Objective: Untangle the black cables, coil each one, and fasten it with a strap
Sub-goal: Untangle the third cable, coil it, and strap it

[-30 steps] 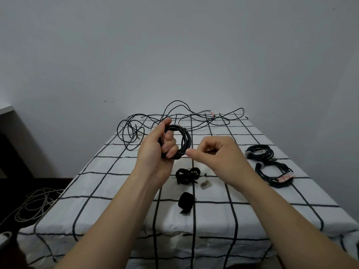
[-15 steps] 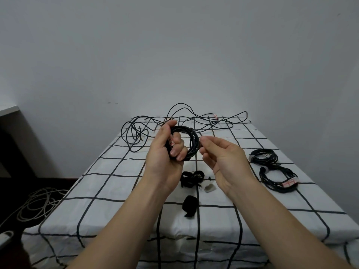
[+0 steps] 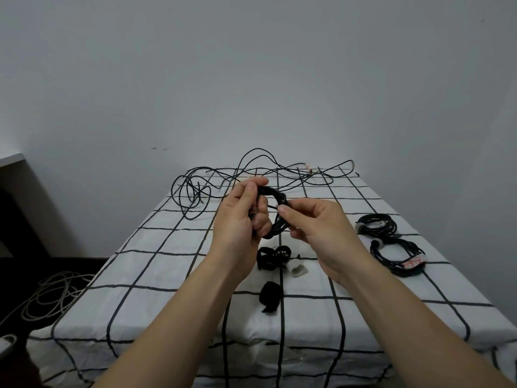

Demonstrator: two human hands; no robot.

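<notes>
The left hand [image 3: 237,219] grips the coil [image 3: 275,194] above the worktop [image 3: 167,261], and the right hand [image 3: 316,231] pinches its side. If either grip slackens before a strap goes round, the loops may spring apart. There are one tangle [image 3: 195,189] at the back, two clumps of straps [image 3: 272,257] mid-worktop and two bound coils [image 3: 376,225] on the right.

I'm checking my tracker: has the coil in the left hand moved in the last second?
Yes. The coil shifted right: earlier it was left of the black straps, now straight above them in view.
</notes>
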